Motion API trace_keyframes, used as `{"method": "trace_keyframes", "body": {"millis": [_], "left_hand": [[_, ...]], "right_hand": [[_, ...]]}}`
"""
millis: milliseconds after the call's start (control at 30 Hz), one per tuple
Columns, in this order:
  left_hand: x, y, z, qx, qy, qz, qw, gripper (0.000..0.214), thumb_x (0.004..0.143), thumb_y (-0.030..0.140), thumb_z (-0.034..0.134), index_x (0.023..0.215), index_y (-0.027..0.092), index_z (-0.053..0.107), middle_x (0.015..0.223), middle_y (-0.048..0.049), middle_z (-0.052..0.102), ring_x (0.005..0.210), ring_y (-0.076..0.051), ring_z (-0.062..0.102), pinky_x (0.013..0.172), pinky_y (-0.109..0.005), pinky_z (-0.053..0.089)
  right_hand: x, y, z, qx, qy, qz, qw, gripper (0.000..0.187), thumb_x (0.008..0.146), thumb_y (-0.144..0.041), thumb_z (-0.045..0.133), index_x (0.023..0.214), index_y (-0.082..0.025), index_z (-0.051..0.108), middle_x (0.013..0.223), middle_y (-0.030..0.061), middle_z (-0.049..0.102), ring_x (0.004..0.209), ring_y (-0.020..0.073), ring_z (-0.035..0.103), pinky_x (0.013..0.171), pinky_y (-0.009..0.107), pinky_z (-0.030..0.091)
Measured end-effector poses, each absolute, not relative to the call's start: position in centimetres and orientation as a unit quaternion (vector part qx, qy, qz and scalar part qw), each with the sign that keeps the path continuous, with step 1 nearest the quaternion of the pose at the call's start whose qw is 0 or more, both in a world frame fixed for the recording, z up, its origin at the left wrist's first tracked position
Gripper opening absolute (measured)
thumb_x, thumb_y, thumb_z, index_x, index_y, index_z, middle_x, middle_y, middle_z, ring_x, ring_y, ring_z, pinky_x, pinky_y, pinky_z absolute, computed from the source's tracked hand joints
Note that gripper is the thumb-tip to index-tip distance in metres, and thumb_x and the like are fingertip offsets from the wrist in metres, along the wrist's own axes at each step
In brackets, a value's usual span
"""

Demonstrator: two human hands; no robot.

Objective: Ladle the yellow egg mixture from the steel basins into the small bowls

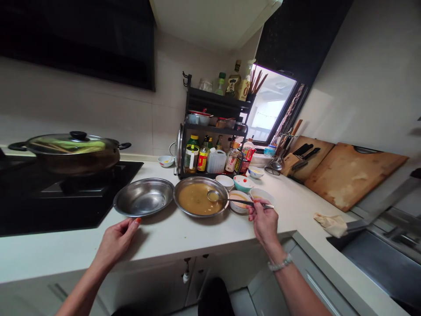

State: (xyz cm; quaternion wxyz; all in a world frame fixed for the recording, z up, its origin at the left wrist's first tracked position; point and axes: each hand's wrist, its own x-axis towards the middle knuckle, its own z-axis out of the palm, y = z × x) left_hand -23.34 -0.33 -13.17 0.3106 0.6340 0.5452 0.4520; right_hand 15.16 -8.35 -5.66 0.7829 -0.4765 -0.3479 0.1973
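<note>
My right hand (264, 219) pinches the handle of a metal ladle (214, 195), whose bowl holds brown liquid just above a steel basin of brown soup (200, 199). A small white bowl with brown liquid (239, 201) sits right beside that basin, under the ladle's handle. My left hand (117, 239) rests on the white counter (184, 237) with fingers loosely curled, holding nothing, just in front of an empty steel basin (144, 197).
A lidded wok with greens (70, 151) sits on the black cooktop (55, 197) at left. A black rack of bottles (213, 140) stands behind, with small bowls (243, 182) near it. Wooden cutting boards (348, 173) lean at right, beside a cloth (330, 223) and the sink (381, 259).
</note>
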Motion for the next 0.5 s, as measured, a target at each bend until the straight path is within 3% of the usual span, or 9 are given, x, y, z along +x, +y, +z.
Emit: {"method": "trace_keyframes", "body": {"millis": [300, 500], "left_hand": [[-23.3, -0.3, -13.1, 0.638, 0.546, 0.451, 0.302, 0.047, 0.076, 0.059, 0.049, 0.050, 0.022, 0.036, 0.043, 0.0057, 0.035, 0.044, -0.009, 0.028, 0.041, -0.022, 0.026], [-23.3, -0.4, -13.0, 0.637, 0.548, 0.453, 0.298, 0.047, 0.077, 0.058, 0.048, 0.050, 0.022, 0.036, 0.043, 0.0056, 0.033, 0.044, -0.010, 0.029, 0.041, -0.022, 0.026]], "right_hand": [[18.2, -10.2, -3.5, -0.473, -0.292, 0.164, 0.815, 0.033, 0.060, -0.032, 0.075, 0.082, -0.016, 0.056, 0.055, -0.0020, 0.061, 0.041, 0.0098, 0.053, 0.034, 0.017, 0.038], [22.6, -11.9, -2.7, -0.488, -0.285, 0.053, 0.824, 0.028, 0.062, -0.031, 0.072, 0.080, -0.016, 0.057, 0.055, -0.0020, 0.061, 0.041, 0.0104, 0.055, 0.034, 0.018, 0.041]]}}
